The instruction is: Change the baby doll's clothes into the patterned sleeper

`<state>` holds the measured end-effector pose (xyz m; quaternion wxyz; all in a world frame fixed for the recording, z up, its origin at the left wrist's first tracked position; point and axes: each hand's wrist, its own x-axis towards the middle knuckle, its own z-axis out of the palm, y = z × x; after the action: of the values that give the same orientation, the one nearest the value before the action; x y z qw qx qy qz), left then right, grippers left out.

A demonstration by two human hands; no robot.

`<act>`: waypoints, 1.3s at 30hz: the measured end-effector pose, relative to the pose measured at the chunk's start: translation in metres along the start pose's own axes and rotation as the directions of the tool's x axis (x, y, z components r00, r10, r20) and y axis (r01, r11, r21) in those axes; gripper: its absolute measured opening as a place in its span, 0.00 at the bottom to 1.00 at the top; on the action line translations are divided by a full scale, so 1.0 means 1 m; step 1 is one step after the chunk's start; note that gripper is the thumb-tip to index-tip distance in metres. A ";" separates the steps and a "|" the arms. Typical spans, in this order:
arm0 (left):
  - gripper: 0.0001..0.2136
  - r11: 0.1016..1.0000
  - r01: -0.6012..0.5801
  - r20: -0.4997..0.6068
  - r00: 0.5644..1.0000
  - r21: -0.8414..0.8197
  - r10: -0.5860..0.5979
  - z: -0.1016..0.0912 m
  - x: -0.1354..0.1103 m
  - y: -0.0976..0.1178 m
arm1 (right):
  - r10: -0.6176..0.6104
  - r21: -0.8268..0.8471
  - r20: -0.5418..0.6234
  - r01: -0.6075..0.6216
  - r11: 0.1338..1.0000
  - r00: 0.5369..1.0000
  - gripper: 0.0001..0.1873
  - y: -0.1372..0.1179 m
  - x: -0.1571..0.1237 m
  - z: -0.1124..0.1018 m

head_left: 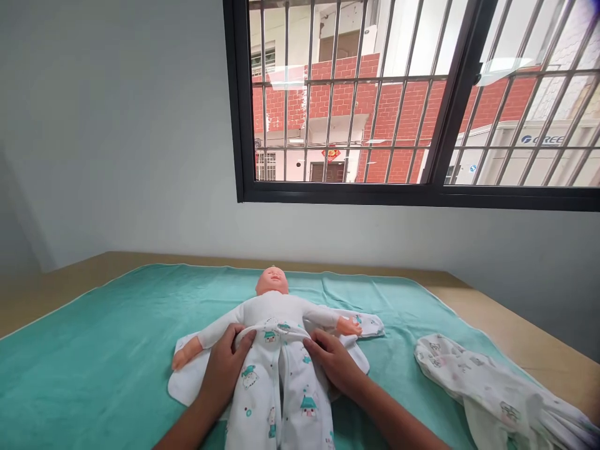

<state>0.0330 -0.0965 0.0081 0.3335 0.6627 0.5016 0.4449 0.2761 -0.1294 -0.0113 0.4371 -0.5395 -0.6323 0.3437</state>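
Note:
A baby doll [272,306] in a white long-sleeved top lies on its back, head toward the wall and arms spread. White baby pants [296,394] with green and teal prints cover its lower body, the waistband at its middle. My left hand [229,356] grips the waistband on the left side, thumb on top. On the right side, my right hand [332,357] pinches the same waistband. White cloth [182,382] lies flat beneath the doll, and a printed sleeve [372,324] shows behind its right-side hand.
A teal sheet [103,350] covers most of the wooden table [529,325]. A crumpled white printed garment [492,381] lies at the right. Behind the table stand a pale wall [140,144] and a barred window [351,192].

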 end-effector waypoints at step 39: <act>0.09 0.995 -0.017 0.328 0.945 0.094 -0.014 -0.031 -0.053 -0.012 | -0.030 -0.030 -0.048 0.029 0.999 0.998 0.11 -0.030 -0.030 0.020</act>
<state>-0.0056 -0.1444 -0.0046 0.3800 0.7430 0.4593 0.3043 0.2468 -0.1635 0.0028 0.4495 -0.5447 -0.6343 0.3146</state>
